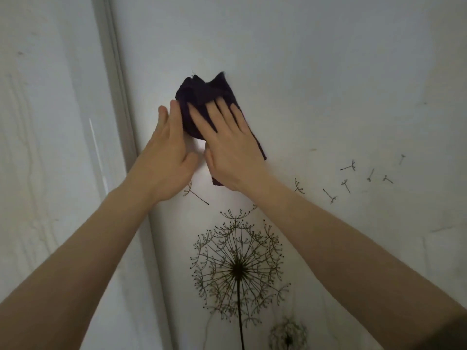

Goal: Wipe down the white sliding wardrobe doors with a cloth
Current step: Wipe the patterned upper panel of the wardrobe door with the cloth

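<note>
A dark purple cloth (202,93) lies bunched flat against the white wardrobe door (316,72). My right hand (228,150) presses on it with straight, spread fingers, and the cloth shows above and to the right of the hand. My left hand (168,152) lies flat on the door just left of the cloth, its fingertips touching the cloth's left edge. Both arms reach up from the bottom of the view.
A grey vertical door frame strip (118,92) runs just left of my hands, with another white panel (45,122) beyond it. Black dandelion decals (237,266) and drifting seed decals (353,178) mark the door below and right of my hands.
</note>
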